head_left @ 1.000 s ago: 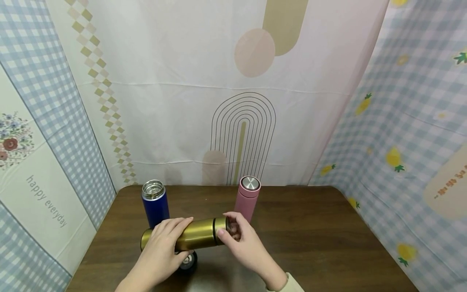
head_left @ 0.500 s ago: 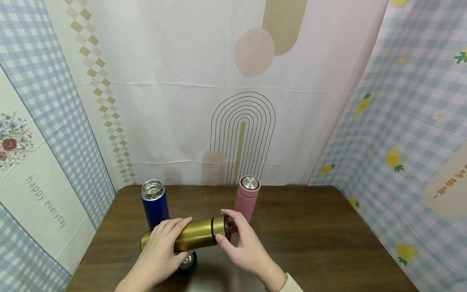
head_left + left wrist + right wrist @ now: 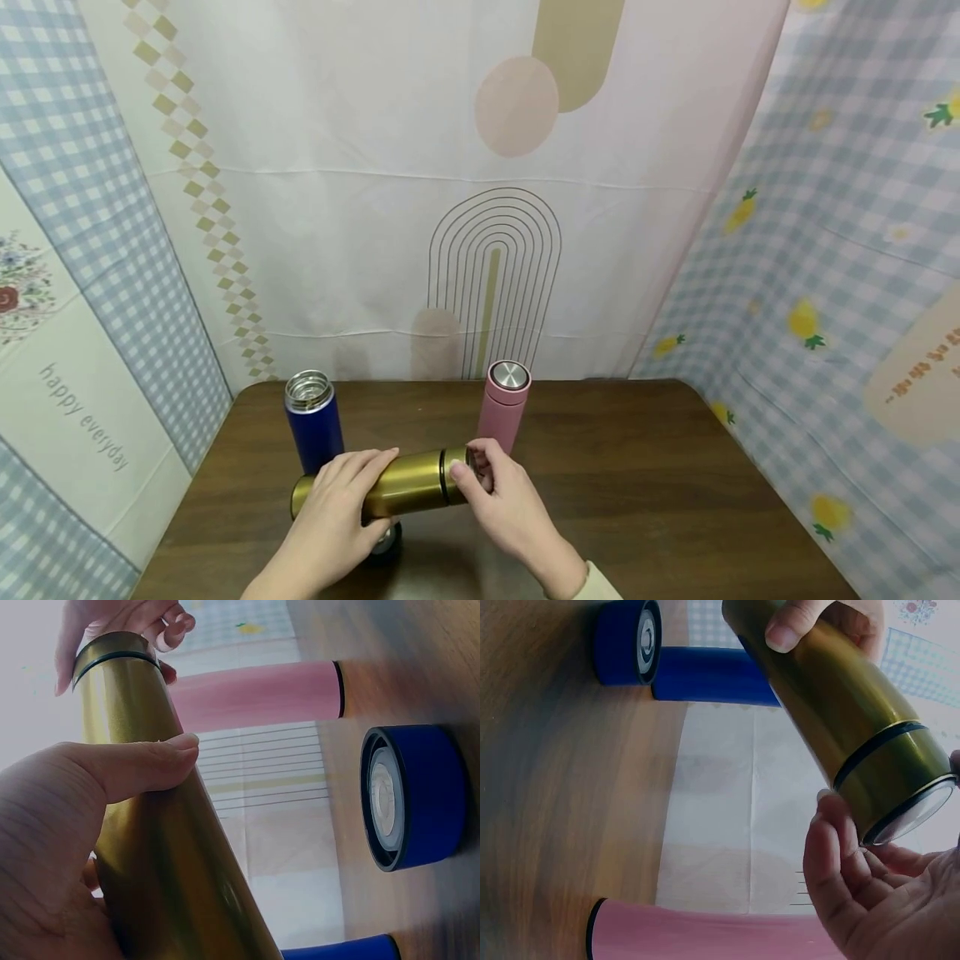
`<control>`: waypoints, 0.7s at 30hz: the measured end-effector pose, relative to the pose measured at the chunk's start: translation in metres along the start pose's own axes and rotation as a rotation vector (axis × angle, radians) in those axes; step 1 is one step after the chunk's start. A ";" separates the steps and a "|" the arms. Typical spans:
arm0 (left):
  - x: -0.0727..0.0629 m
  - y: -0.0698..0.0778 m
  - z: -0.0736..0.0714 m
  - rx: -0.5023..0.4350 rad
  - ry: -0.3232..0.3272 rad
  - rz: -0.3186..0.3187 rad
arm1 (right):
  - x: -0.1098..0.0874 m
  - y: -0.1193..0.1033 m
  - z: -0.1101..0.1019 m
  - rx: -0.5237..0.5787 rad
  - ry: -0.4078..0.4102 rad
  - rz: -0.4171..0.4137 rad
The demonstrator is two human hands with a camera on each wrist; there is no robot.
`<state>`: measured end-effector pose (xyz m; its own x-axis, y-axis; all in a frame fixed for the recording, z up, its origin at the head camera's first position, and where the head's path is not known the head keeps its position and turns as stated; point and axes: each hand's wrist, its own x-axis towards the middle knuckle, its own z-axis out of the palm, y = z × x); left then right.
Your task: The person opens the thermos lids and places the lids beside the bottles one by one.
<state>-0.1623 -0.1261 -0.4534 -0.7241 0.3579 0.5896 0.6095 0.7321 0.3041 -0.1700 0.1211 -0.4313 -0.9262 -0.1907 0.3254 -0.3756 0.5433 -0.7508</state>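
Observation:
My left hand (image 3: 333, 508) grips the body of a gold thermos bottle (image 3: 412, 483), its thumb across the side in the left wrist view. The bottle is held tilted above the table, its lidded end to the right. My right hand (image 3: 510, 504) holds that end by the gold lid (image 3: 892, 787), thumb on the near side and fingers curled around the far side. A black ring separates lid from body. Below the bottle a blue cap (image 3: 435, 799) stands on the table with its hollow side up, partly hidden by my left hand in the head view.
Behind my left hand a blue thermos (image 3: 315, 433) stands upright with its steel mouth uncovered. A pink thermos (image 3: 504, 412) with a steel-topped lid stands behind my right hand. The brown table (image 3: 637, 483) ends at a hanging patterned cloth (image 3: 360, 250).
My right thumb has moved up along the lid and the fingers have shifted around its far side. My left hand keeps its grip; the blue cap and other bottles stay put.

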 end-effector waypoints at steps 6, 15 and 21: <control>-0.001 0.000 -0.001 -0.004 -0.010 -0.019 | 0.000 0.001 -0.002 0.041 -0.068 -0.073; -0.001 0.001 0.000 -0.015 0.000 -0.031 | 0.000 0.002 -0.002 0.086 -0.079 -0.180; -0.002 0.001 0.001 -0.001 0.017 -0.002 | 0.002 0.001 -0.003 0.070 -0.029 -0.112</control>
<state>-0.1610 -0.1257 -0.4550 -0.7195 0.3468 0.6017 0.6088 0.7318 0.3062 -0.1716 0.1233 -0.4297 -0.8783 -0.2711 0.3939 -0.4777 0.4593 -0.7489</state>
